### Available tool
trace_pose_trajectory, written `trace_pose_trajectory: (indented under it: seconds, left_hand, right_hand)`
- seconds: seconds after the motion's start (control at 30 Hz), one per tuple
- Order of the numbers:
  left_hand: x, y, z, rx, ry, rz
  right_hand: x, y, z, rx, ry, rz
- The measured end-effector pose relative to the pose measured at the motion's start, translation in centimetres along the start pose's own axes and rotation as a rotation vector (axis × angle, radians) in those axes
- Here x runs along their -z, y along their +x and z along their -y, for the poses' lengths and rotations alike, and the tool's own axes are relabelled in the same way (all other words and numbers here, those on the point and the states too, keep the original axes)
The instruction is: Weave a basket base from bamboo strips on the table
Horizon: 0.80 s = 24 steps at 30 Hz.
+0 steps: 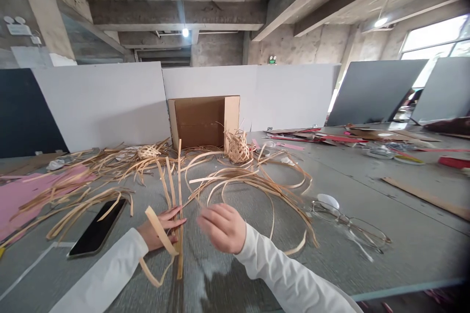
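Note:
My left hand (161,229) lies with its fingers stretched out across several upright-running bamboo strips (179,171) on the table. A loose strip (160,231) curls over the back of that hand and loops down towards the table edge. To its right, my right hand (222,227) is raised a little above the table, its fingers curled together and smeared by motion. A faint strip end shows by those fingertips, but whether they hold it is unclear. Beyond the right hand lies a coiled bundle of bamboo strips (253,176).
A black phone (97,229) lies at left, near pink paper (55,190). Glasses (352,225) rest at right. Behind stand a woven ball (238,147), another woven piece (150,150) and an open cardboard box (200,122). Cardboard scraps (426,198) lie far right.

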<state>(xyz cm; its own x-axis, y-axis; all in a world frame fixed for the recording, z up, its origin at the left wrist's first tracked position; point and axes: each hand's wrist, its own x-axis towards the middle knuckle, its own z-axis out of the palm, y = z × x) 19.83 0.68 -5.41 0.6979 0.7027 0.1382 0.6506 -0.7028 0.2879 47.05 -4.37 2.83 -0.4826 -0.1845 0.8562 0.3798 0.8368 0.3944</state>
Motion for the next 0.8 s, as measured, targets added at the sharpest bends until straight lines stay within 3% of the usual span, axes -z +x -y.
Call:
trace_pose_trajectory:
  seconds: [0.23,0.37,0.5,0.67,0.8]
  left_hand:
    - [0.0,0.0,0.0,-0.039,0.026,-0.043]
    - [0.4,-0.2,-0.6,-0.034,-0.019,-0.057]
    - [0.6,-0.2,-0.8,-0.026,-0.054,-0.05]
    - [0.2,-0.1,-0.2,-0.003,0.056,0.019]
    - [-0.3,-0.1,0.5,0.02,0.1,0.019]
  right_hand:
    - [-2.3,-0.8,1.7,0.143,0.016,0.336]
    - [-2.6,-1.3,2.3,0.141,0.07,0.429]
    - [-2.4,-1.3,2.7,0.159,0.212,0.461]
    - [-2.5,-1.6,3.7,0.15,0.331,0.424]
    - [-2.3,-1.4,3.9,0.007,0.474,0.32]
